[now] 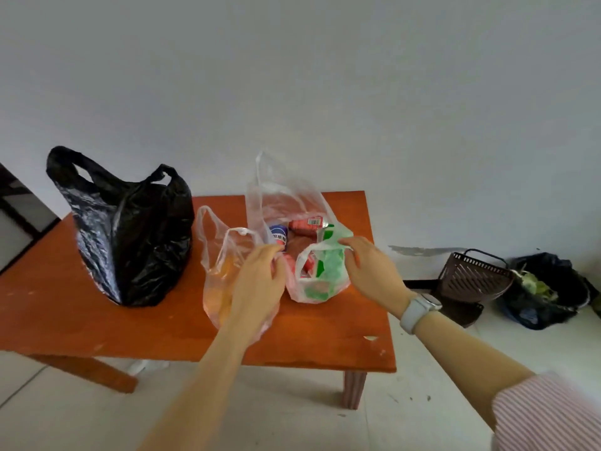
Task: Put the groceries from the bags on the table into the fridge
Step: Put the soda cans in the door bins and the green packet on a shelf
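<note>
1. Where the low orange-brown wooden table (325, 340) stands against the pale wall, three plastic bags sit on its top.
2. The clear thin plastic carrier bag (286, 203) lies at the table's centre, towards 1 o'clock, its mouth pulled open and one tall handle standing up towards 12 o'clock.
3. Inside it a red cylindrical packet with a barcode label (305, 225) lies on its side, long axis running from 9 to 3 o'clock; a blue-and-white round-topped container (278, 235) stands just beside it at 9 o'clock, and green-and-white printed packaging (328, 268) fills the near side.
4. The left hand (260, 281) has its fingers curled, its grip clamped on the bag's left rim.
5. The right hand (370, 268), with a white wristwatch (419, 310) and a pink-striped sleeve (549, 415), pinches the bag's near white handle loop, grip closed on the film.
6. A second clear bag holding orange contents (218, 275) sits touching the first at its 8 o'clock, partly covered by the left forearm; what is inside is too blurred to name.
7. A crumpled glossy black plastic bag (130, 236) stands upright at the table's 10 o'clock, handles up, apart from the hands.
8. On the floor at 3 o'clock, a brown slotted plastic basket (471, 278) leans beside a dark bag of green scraps (546, 291).
</note>
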{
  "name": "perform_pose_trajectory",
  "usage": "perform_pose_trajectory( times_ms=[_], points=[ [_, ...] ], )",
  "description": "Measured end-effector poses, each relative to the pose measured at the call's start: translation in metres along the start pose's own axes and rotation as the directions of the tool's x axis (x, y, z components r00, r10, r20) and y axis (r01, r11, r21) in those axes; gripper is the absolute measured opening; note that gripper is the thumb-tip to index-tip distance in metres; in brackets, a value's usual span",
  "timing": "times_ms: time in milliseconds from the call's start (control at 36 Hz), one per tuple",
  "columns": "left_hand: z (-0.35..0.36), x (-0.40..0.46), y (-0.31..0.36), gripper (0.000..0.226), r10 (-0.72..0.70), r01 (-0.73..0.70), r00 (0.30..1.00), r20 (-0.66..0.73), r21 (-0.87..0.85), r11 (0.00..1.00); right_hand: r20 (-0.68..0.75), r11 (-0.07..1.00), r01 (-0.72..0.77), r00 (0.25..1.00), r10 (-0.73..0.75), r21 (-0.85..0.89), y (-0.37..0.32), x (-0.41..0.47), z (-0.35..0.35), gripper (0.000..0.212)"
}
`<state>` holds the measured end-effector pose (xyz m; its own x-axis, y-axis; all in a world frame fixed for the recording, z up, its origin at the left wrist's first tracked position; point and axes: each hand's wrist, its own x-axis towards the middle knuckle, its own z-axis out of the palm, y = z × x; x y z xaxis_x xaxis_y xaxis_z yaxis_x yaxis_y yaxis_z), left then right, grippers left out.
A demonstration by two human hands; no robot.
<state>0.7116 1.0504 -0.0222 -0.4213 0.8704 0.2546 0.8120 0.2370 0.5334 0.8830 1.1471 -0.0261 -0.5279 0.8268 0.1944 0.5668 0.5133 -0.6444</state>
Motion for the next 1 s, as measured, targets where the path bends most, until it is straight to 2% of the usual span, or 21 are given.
perform_pose_trajectory(
  times_ms=[83,139,194,250,306,361,472,528,583,639,667,750,806,833,861,889,917,972,1000],
  points=[
    [0.01,0.024,-0.007,0.028,-0.008,0.008,1.0,-0.004,0.032,0.999,0.157,0.988,0.15,0.977,-0.142,-0.043,0.001,0.045,0.015,0.035],
    [0.018,0.035,-0.015,0.028,-0.026,0.025,1.0,0.006,0.039,0.999,0.316,0.958,0.268,0.922,-0.224,-0.103,0.008,0.068,0.028,0.034],
    [0.028,0.047,-0.021,0.028,-0.031,0.029,0.999,0.035,0.039,0.999,0.457,0.948,0.255,0.878,-0.145,-0.189,0.021,0.082,0.038,0.035],
    [0.039,0.06,-0.027,0.03,-0.013,0.011,0.997,0.072,0.038,0.999,0.529,0.951,0.129,0.848,0.041,-0.281,0.041,0.089,0.044,0.046],
    [0.05,0.075,-0.03,0.031,0.018,-0.021,0.994,0.103,0.026,0.999,0.541,0.93,0.036,0.821,0.182,-0.367,0.067,0.089,0.047,0.055],
    [0.062,0.09,-0.032,0.031,0.066,-0.069,0.987,0.148,0.013,0.998,0.55,0.903,0.03,0.802,0.234,-0.429,0.087,0.085,0.046,0.057],
    [0.09,0.116,-0.036,0.033,0.161,-0.178,0.937,0.309,0.027,0.984,0.542,0.878,-0.016,0.781,0.31,-0.479,0.105,0.079,0.045,0.038],
    [0.102,0.124,-0.045,0.032,0.164,-0.199,0.912,0.376,0.055,0.979,0.47,0.88,-0.074,0.822,0.32,-0.47,0.103,0.086,0.049,0.034],
    [0.111,0.129,-0.059,0.031,0.13,-0.186,0.891,0.434,0.087,0.979,0.328,0.916,-0.126,0.908,0.261,-0.38,0.096,0.099,0.056,0.033],
    [0.118,0.134,-0.076,0.034,0.076,-0.205,0.844,0.531,0.189,0.96,0.234,0.958,-0.124,0.954,0.187,-0.259,0.083,0.112,0.067,0.038],
    [0.12,0.136,-0.084,0.041,0.038,-0.225,0.806,0.591,0.247,0.942,0.234,0.969,-0.109,0.959,0.161,-0.222,0.075,0.118,0.072,0.041],
    [0.123,0.137,-0.104,0.065,-0.078,-0.265,0.667,0.741,0.334,0.905,0.38,0.982,0.015,0.923,0.058,-0.186,0.056,0.132,0.09,0.038],
    [0.12,0.132,-0.107,0.064,-0.061,-0.303,0.643,0.763,0.327,0.895,0.397,0.97,0.102,0.918,-0.007,-0.219,0.051,0.139,0.097,0.032],
    [0.116,0.128,-0.104,0.059,-0.006,-0.326,0.662,0.75,0.295,0.898,0.348,0.968,0.119,0.937,-0.035,-0.223,0.049,0.142,0.098,0.032],
    [0.111,0.124,-0.101,0.052,0.094,-0.354,0.709,0.699,0.237,0.905,0.264,0.969,0.13,0.962,-0.071,-0.212,0.047,0.146,0.096,0.032],
    [0.103,0.123,-0.095,0.042,0.227,-0.397,0.776,0.588,0.177,0.901,0.175,0.968,0.142,0.979,-0.106,-0.208,0.046,0.151,0.094,0.031],
    [0.095,0.123,-0.09,0.031,0.367,-0.455,0.83,0.421,0.131,0.881,0.094,0.964,0.157,0.986,-0.14,-0.216,0.044,0.156,0.091,0.029],
    [0.082,0.128,-0.081,0.02,0.561,-0.565,0.825,0.066,0.14,0.813,0.006,0.95,0.171,0.984,-0.175,-0.262,0.047,0.167,0.089,0.028],
    [0.077,0.133,-0.077,0.023,0.582,-0.569,0.812,-0.03,0.174,0.803,-0.009,0.942,0.169,0.984,-0.179,-0.288,0.05,0.172,0.089,0.032]
  ],
)
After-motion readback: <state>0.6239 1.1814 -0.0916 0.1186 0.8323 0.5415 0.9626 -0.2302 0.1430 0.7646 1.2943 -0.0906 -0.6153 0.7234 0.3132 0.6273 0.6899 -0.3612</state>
